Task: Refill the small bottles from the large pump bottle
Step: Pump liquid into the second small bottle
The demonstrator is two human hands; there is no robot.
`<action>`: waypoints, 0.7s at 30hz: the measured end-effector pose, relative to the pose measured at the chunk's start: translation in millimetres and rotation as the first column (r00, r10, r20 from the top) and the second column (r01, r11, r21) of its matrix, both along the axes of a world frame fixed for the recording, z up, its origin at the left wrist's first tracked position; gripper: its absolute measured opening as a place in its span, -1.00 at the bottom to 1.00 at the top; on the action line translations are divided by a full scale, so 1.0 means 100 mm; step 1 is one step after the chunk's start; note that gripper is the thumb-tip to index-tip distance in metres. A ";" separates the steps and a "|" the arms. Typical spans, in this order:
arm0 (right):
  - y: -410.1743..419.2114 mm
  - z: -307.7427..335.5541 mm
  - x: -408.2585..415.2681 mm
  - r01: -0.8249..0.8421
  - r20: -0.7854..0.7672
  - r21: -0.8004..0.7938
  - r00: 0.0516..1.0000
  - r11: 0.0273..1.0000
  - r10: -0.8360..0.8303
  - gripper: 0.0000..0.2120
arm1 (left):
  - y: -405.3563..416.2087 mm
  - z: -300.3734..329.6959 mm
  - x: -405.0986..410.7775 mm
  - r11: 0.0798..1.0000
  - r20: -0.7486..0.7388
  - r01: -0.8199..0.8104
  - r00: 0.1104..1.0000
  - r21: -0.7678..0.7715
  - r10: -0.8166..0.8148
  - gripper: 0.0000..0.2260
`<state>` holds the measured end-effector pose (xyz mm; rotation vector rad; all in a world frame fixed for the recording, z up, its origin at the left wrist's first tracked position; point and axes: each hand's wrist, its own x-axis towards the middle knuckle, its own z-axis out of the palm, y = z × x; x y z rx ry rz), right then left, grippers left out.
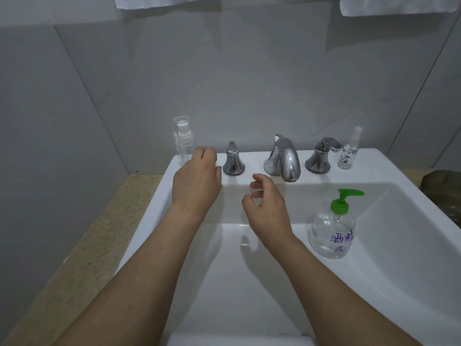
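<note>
The small spray bottle (pixel 183 142), light, slick clear plastic, is best taken round its body; it stands at the sink's (pixel 411 221) back-left corner, just beside the left hand (pixel 197 182), whose grip is loosely curled, empty.

Dim, grey, even light; soft shadows fall under the forearms into the sink (pixel 389 171). Chrome faucet (pixel 287 161) shows glare. Wide-angle bending at edges.
</note>
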<state>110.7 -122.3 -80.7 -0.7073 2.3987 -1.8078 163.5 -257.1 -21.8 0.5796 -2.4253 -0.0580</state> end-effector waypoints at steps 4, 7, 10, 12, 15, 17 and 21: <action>-0.01 -0.01 -0.01 0.007 -0.005 0.003 1.000 1.000 -0.007 -0.56 | -0.01 -0.10 -0.05 0.999 0.048 0.000 0.999 -0.043 0.002 -0.74; -0.01 -0.01 -0.01 0.009 -0.011 0.005 1.000 1.000 -0.009 -0.55 | -0.03 -0.15 -0.11 0.993 0.168 -0.054 0.983 -0.102 0.071 -0.69; -0.01 -0.01 -0.01 0.018 -0.016 0.008 1.000 1.000 -0.018 -0.54 | 0.00 -0.18 -0.11 0.980 0.201 -0.092 0.971 -0.179 0.128 -0.75; -0.01 -0.01 -0.01 0.023 -0.014 0.008 1.000 1.000 -0.023 -0.54 | 0.02 -0.20 -0.08 0.978 0.207 -0.087 0.970 -0.191 0.127 -0.80; -0.01 -0.01 -0.02 0.023 -0.013 0.006 1.000 1.000 -0.023 -0.54 | 0.04 -0.24 -0.03 0.984 0.207 -0.060 0.974 -0.171 0.096 -0.80; -0.01 -0.01 -0.02 0.021 -0.017 0.009 1.000 1.000 -0.021 -0.54 | 0.05 -0.26 0.01 0.987 0.209 -0.048 0.975 -0.152 0.080 -0.79; -0.01 -0.01 -0.01 0.016 -0.011 0.008 1.000 1.000 -0.016 -0.54 | 0.04 -0.32 0.08 0.987 0.247 -0.055 0.965 -0.152 0.091 -0.79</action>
